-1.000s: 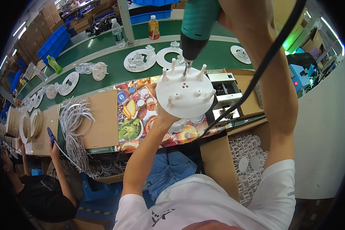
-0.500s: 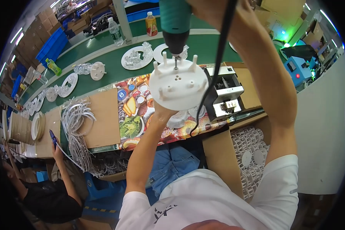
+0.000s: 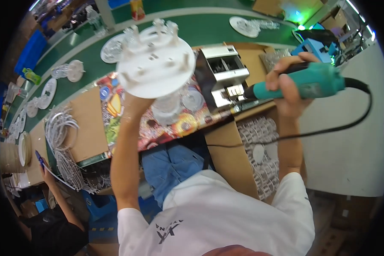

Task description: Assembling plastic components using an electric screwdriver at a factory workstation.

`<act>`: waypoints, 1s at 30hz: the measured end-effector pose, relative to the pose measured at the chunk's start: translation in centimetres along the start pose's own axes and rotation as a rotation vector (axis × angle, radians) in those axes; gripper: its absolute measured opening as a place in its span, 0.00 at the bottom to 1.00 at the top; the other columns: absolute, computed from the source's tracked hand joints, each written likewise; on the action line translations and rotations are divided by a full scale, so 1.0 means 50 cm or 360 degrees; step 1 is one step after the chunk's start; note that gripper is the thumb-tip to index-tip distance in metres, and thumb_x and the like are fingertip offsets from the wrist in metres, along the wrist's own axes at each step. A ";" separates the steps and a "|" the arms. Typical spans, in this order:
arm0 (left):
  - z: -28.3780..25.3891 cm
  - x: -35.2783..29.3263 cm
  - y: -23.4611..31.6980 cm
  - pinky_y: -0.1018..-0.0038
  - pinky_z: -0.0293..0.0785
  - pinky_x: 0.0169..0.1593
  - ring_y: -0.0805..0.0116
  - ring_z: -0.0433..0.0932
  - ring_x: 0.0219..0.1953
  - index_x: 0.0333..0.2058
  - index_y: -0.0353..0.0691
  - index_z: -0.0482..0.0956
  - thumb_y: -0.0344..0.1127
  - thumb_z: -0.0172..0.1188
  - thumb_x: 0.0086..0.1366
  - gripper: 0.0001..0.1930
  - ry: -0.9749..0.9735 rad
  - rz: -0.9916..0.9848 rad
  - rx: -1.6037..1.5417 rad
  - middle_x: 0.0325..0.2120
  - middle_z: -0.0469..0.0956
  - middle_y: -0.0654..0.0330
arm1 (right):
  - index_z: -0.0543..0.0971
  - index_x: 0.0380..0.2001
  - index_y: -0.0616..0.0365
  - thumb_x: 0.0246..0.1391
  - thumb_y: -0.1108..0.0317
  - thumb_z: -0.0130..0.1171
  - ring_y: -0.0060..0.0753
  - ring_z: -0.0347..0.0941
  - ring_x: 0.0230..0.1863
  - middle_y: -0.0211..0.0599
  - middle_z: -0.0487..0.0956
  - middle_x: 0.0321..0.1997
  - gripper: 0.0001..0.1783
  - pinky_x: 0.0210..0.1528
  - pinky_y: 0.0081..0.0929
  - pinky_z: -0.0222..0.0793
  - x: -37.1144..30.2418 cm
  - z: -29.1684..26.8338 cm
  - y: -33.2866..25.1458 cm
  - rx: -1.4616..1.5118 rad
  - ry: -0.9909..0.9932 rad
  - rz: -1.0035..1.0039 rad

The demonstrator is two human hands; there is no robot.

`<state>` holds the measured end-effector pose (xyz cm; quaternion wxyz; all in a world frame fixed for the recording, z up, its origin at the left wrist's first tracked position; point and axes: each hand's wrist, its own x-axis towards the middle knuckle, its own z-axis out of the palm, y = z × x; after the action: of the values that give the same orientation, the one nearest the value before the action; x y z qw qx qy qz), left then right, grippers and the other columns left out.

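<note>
My left hand (image 3: pixel 137 106) holds up a round white plastic disc (image 3: pixel 155 81) from underneath; its fingers are mostly hidden behind the disc. Several short posts stand on the disc, and small holes show in its middle. In my right hand (image 3: pixel 291 87) is a teal electric screwdriver (image 3: pixel 317 81) with a black cord, lying nearly level. Its black nose points left, at the front of a black-and-white screw feeder (image 3: pixel 224 70). Whether the bit touches the feeder cannot be made out. Clear and white round parts (image 3: pixel 168 109) lie on the patterned mat below the disc.
An open carton (image 3: pixel 221 158) of white ribbed parts stands to the right of my lap. White discs with clear pieces (image 3: pixel 243 26) lie along the green bench. A bundle of white tubing (image 3: pixel 62 136) hangs at the left, near a co-worker's hand (image 3: pixel 47 173) holding a blue tool.
The screwdriver has come off the disc and swung right and down to the screw feeder. My view has shifted; the disc stays in my left hand, now tilted differently.
</note>
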<state>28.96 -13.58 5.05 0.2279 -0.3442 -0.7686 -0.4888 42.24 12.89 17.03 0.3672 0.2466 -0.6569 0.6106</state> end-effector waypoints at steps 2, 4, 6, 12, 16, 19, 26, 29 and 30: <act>0.006 -0.001 -0.006 0.62 0.57 0.62 0.59 0.62 0.60 0.56 0.41 0.64 0.35 0.64 0.55 0.30 -0.0065 -0.0038 -0.0106 0.56 0.65 0.53 | 0.61 0.53 0.58 0.44 0.79 0.56 0.28 0.66 0.21 0.45 0.73 0.34 0.30 0.24 0.29 0.67 -0.038 -0.026 0.027 -0.0049 0.0104 0.0101; 0.012 0.008 0.021 0.63 0.61 0.58 0.59 0.66 0.55 0.55 0.39 0.65 0.35 0.64 0.55 0.29 -0.0084 -0.0129 -0.0183 0.52 0.68 0.53 | 0.61 0.52 0.58 0.43 0.79 0.56 0.29 0.66 0.20 0.46 0.73 0.33 0.29 0.24 0.29 0.67 -0.060 -0.049 0.047 -0.0129 0.0296 0.0227; -0.016 0.018 0.065 0.64 0.64 0.55 0.60 0.69 0.50 0.54 0.38 0.66 0.34 0.65 0.55 0.29 -0.0050 -0.0220 -0.0213 0.49 0.71 0.52 | 0.61 0.51 0.60 0.43 0.80 0.56 0.29 0.67 0.20 0.47 0.73 0.32 0.29 0.24 0.30 0.68 -0.055 -0.050 0.073 -0.0161 0.0255 0.0190; 0.028 0.030 0.109 0.69 0.74 0.41 0.65 0.78 0.33 0.49 0.34 0.69 0.30 0.65 0.54 0.24 0.0366 -0.0390 -0.0833 0.31 0.79 0.53 | 0.62 0.49 0.62 0.41 0.82 0.57 0.31 0.68 0.21 0.46 0.73 0.29 0.29 0.23 0.29 0.69 -0.081 -0.076 0.142 -0.0361 0.0165 0.0025; 0.016 0.034 0.113 0.70 0.74 0.41 0.66 0.78 0.34 0.45 0.34 0.73 0.30 0.64 0.55 0.19 0.0161 -0.0173 -0.0474 0.29 0.80 0.56 | 0.62 0.49 0.61 0.41 0.82 0.58 0.30 0.68 0.21 0.45 0.73 0.29 0.29 0.23 0.28 0.69 -0.094 -0.065 0.157 -0.0300 0.0175 0.0104; 0.016 0.026 0.082 0.69 0.74 0.42 0.66 0.78 0.35 0.46 0.35 0.72 0.30 0.64 0.56 0.19 0.0089 -0.0190 -0.0346 0.31 0.80 0.57 | 0.62 0.49 0.61 0.41 0.82 0.58 0.30 0.68 0.21 0.45 0.72 0.28 0.29 0.23 0.28 0.69 -0.097 -0.071 0.157 -0.0251 0.0215 0.0145; 0.032 -0.051 -0.026 0.54 0.53 0.64 0.52 0.55 0.63 0.64 0.45 0.47 0.57 0.45 0.63 0.36 0.0254 -0.0789 -0.1652 0.63 0.52 0.51 | 0.62 0.51 0.59 0.42 0.82 0.58 0.29 0.68 0.21 0.45 0.73 0.30 0.31 0.23 0.28 0.69 -0.070 -0.045 0.081 -0.0266 0.0109 0.0266; 0.043 -0.050 -0.039 0.57 0.50 0.65 0.54 0.55 0.63 0.63 0.44 0.48 0.54 0.51 0.60 0.38 0.0207 -0.0533 -0.1305 0.62 0.53 0.51 | 0.60 0.54 0.59 0.45 0.78 0.54 0.28 0.67 0.20 0.47 0.73 0.33 0.29 0.22 0.28 0.67 -0.006 -0.019 0.017 0.0134 0.0153 0.0244; 0.054 -0.048 -0.046 0.58 0.49 0.65 0.54 0.55 0.63 0.63 0.43 0.49 0.53 0.53 0.59 0.39 0.0188 -0.0439 -0.1195 0.62 0.53 0.51 | 0.60 0.54 0.59 0.47 0.76 0.53 0.28 0.66 0.20 0.47 0.73 0.35 0.29 0.22 0.28 0.66 0.017 -0.011 -0.002 0.0179 0.0101 0.0191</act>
<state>28.79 -12.51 0.92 0.0624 -0.2685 -0.5612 -0.7804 41.90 13.52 17.72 0.3361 0.2075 -0.6231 0.6751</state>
